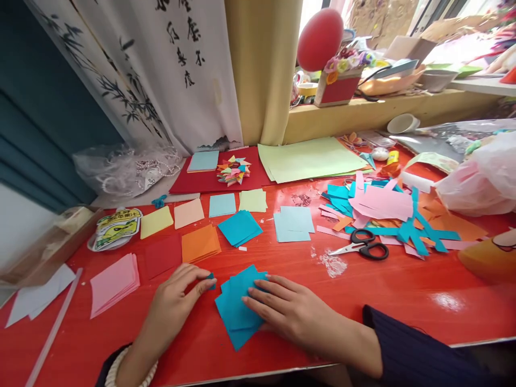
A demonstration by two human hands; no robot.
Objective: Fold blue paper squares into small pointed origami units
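My left hand (pixel 177 298) pinches a small blue paper piece (pixel 211 281) between thumb and forefinger, just left of a loose stack of blue paper squares (pixel 242 306). On the right side of that stack lies my right hand (pixel 282 309), palm down with its fingers stretched over the top sheets. Behind the hands is another stack of blue squares (pixel 240 228), with orange squares (pixel 200 243) to its left and pale blue squares (pixel 294 223) to its right. Black-handled scissors (pixel 360 245) lie further right.
Paper scraps (pixel 382 201) are heaped at the right. Pink squares (pixel 115 285) and a clear strip (pixel 56 328) lie at the left. A folded paper ring (pixel 234 171) rests on red sheets at the back, beside large pale green sheets (pixel 310 159).
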